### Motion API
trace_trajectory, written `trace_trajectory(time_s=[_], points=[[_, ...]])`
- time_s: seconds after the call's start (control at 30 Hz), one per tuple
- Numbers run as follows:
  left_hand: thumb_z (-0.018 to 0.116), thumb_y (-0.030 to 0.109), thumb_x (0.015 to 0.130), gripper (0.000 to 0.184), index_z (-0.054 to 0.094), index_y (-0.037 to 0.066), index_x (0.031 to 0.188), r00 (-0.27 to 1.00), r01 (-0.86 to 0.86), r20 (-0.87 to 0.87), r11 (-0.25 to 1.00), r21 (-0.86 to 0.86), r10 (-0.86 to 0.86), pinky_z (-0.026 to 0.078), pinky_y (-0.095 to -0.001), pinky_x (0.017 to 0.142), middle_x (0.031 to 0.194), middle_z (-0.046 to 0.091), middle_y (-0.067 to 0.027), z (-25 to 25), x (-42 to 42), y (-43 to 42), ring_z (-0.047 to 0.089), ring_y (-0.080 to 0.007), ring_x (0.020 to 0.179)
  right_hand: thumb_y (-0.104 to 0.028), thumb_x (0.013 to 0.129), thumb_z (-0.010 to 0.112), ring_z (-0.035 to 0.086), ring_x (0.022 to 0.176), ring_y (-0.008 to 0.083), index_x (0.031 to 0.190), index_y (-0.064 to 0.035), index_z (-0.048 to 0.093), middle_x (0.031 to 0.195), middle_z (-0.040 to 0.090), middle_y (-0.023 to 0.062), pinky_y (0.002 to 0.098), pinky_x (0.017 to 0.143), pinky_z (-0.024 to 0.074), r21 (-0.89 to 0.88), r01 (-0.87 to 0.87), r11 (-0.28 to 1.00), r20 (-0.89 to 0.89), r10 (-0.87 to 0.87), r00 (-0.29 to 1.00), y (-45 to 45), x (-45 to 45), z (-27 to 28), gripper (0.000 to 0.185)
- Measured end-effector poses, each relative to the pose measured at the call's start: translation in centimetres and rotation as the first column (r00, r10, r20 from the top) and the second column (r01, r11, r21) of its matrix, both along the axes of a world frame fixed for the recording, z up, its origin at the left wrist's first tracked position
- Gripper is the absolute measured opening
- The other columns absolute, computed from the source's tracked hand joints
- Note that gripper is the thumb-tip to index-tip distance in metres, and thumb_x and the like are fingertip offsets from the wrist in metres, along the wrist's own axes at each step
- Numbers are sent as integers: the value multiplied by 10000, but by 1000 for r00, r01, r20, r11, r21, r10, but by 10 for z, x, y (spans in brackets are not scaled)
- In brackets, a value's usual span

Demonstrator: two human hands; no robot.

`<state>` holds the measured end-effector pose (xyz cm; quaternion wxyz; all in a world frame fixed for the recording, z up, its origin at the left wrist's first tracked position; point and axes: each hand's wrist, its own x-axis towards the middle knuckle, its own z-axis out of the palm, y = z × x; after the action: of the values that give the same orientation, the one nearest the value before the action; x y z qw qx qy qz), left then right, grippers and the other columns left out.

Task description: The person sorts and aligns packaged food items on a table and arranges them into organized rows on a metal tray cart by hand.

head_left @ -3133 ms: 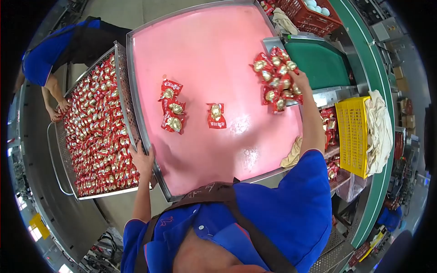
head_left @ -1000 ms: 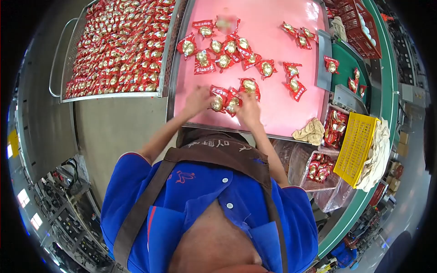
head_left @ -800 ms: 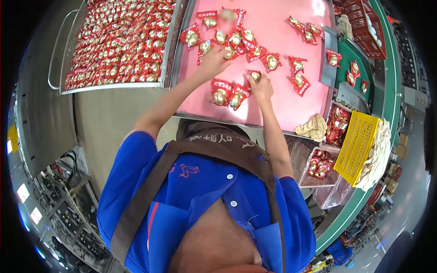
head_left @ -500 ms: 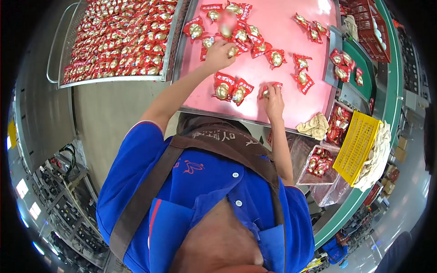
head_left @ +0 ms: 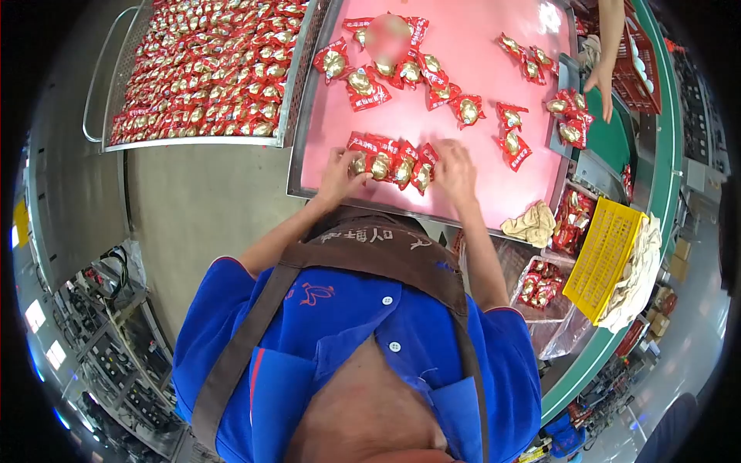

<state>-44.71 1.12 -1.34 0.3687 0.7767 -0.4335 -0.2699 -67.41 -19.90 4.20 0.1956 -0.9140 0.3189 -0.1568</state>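
A short row of red-and-gold wrapped packets (head_left: 403, 163) lies side by side near the front edge of the pink work surface (head_left: 463, 202). My left hand (head_left: 340, 179) grips the packet at the row's left end, thumb and fingers curled about it. At the other end, my right hand (head_left: 457, 171) has its bent fingers against the last packet, so the row sits pressed between both hands. Farther back, more loose packets (head_left: 366, 86) are scattered, a blurred patch covering some. Two others (head_left: 512, 139) lie to the right of my right hand.
A perforated metal tray (head_left: 193, 144) full of packed rows stands at left. Another person's hand (head_left: 600, 86) reaches in at upper right over a green conveyor (head_left: 606, 139). A cloth (head_left: 531, 225), a yellow basket (head_left: 606, 255) and a bin of packets (head_left: 540, 284) are at right.
My left hand has come back and down with a packet to the row. My right hand has slid left with another against its right end. Another person's hand has appeared at upper right.
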Motion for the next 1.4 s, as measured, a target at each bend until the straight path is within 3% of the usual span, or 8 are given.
trace_trajectory(time_s=[0.23, 0.47, 0.63, 0.8, 0.93, 1.0, 1.27, 1.4], points=[[677, -7, 836, 386, 667, 76, 1213, 899, 229, 427, 932, -280, -93, 520, -458, 977, 1248, 624, -147, 32, 97, -99, 597, -372, 1177, -137, 872, 711, 647, 1026, 411, 1189, -61, 665, 1120, 668, 226, 518, 869, 549, -133, 268, 954, -25, -274, 961, -123, 32, -51, 329], [628, -48, 824, 525, 667, 99, 1327, 663, 483, 656, 875, -5, -362, 517, -433, 1038, 1337, 623, -111, -6, 138, -161, 566, -355, 1279, -181, 833, 766, 623, 1054, 423, 1175, -110, 691, 1155, 625, 209, 535, 899, 537, -67, 342, 937, -163, -349, 923, -59, -17, -58, 358], [689, 67, 920, 404, 687, 82, 1324, 988, 126, 107, 987, -100, -116, 571, -366, 835, 1192, 711, -119, -11, 103, -113, 687, -227, 958, -195, 802, 805, 621, 970, 334, 1239, -92, 699, 1059, 593, 165, 462, 847, 539, 166, 505, 847, -37, -506, 861, 18, -71, -61, 462], [736, 180, 970, 402, 678, 27, 1337, 584, -451, -768, 892, -38, 263, 554, -268, 743, 1088, 759, -53, -12, 79, -39, 676, -90, 851, -205, 835, 797, 612, 952, 285, 1266, -64, 677, 1113, 584, 158, 400, 845, 538, 386, 429, 817, 137, -511, 849, 62, -45, -53, 468], [790, 224, 925, 409, 707, 26, 1273, 784, -441, -469, 897, 41, 407, 552, -296, 731, 1042, 727, -36, 15, 50, 2, 659, -127, 842, -222, 876, 745, 557, 1214, 401, 1339, -85, 626, 1291, 557, 224, 491, 1022, 487, 293, 414, 862, 122, -463, 878, 74, -34, -66, 497], [846, 271, 851, 406, 728, 41, 1164, 951, -286, 123, 958, -4, 284, 545, -349, 726, 941, 672, -64, 0, 37, 20, 648, -195, 820, -246, 877, 748, 557, 1202, 411, 1353, -87, 620, 1317, 553, 221, 498, 1019, 485, 327, 373, 868, 45, -409, 911, 67, -40, -54, 518], [873, 421, 778, 616, 674, 120, 1277, 887, -202, 432, 978, 48, 162, 517, -469, 917, 1229, 590, -145, 16, 24, 21, 622, -325, 1065, -443, 874, 760, 465, 1337, 407, 1465, -268, 562, 1498, 472, 141, 683, 1021, 406, -221, -116, 968, -186, 75, 980, 82, -32, -39, 647], [819, 493, 776, 921, 400, 334, 1581, 752, 400, 536, 912, 90, -383, 367, -687, 1005, 1430, 498, -86, 17, 3, 6, 477, -329, 1303, -486, 878, 736, 436, 1371, 377, 1488, -347, 529, 1518, 461, 99, 748, 1016, 355, -171, -97, 980, -272, 48, 961, 77, -1, -49, 658]])
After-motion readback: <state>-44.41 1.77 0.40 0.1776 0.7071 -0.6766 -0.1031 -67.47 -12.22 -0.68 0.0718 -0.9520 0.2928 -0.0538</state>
